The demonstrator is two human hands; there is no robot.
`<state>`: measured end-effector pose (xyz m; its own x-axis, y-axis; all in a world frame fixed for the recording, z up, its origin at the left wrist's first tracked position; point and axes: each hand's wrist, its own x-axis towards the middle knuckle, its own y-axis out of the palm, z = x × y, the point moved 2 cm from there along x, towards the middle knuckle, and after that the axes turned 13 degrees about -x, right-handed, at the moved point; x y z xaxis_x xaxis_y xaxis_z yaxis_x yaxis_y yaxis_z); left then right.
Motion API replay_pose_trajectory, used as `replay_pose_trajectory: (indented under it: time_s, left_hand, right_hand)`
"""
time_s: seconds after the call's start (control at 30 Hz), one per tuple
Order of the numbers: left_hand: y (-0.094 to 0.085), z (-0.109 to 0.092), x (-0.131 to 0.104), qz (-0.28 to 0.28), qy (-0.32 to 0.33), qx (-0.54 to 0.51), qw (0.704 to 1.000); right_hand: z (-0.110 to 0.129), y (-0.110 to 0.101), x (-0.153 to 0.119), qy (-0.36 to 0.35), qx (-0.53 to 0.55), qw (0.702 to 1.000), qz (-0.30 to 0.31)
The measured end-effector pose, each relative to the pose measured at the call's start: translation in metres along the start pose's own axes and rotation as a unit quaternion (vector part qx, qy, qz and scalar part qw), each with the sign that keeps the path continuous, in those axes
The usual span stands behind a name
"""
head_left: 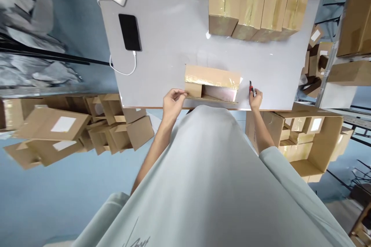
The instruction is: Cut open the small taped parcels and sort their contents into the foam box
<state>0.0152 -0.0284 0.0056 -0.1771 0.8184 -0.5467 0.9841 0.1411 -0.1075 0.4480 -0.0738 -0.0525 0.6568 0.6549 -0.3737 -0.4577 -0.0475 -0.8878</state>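
A small cardboard box (pixel 213 76) lies at the near edge of the table, its flap open toward me. Something pale pink (pixel 220 93) shows inside the opening. My left hand (pixel 174 102) pinches the left corner of the box flap between thumb and fingers. To the right of the box, my right hand (pixel 256 99) is closed around a red and black box cutter (pixel 251 89). The cutter points away from me, apart from the box.
Several taped cardboard boxes (pixel 251 5) stand in a row at the back right of the table (pixel 168 38). A black phone (pixel 130 32) with a white cable lies left. Open cartons (pixel 116 123) and a large box (pixel 324 142) stand below the table's sides.
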Motion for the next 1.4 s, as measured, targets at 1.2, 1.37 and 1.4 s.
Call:
replay_pose_trajectory:
  time_s: [1.2,1.37,1.4]
  left_hand:
    - [0.006,0.052,-0.031,-0.029,0.036,0.178,0.983]
    - [0.018,0.026,-0.032,0.059,0.130,0.304,0.942]
    - [0.025,0.019,-0.031,0.090,0.141,0.304,0.938]
  right_hand:
    - [0.208,-0.001,0.079,-0.444,-0.121,0.885,0.076]
    - [0.201,-0.022,0.029,-0.440,-0.204,0.873,0.053]
    - [0.197,-0.028,0.017,-0.445,-0.229,0.863,0.064]
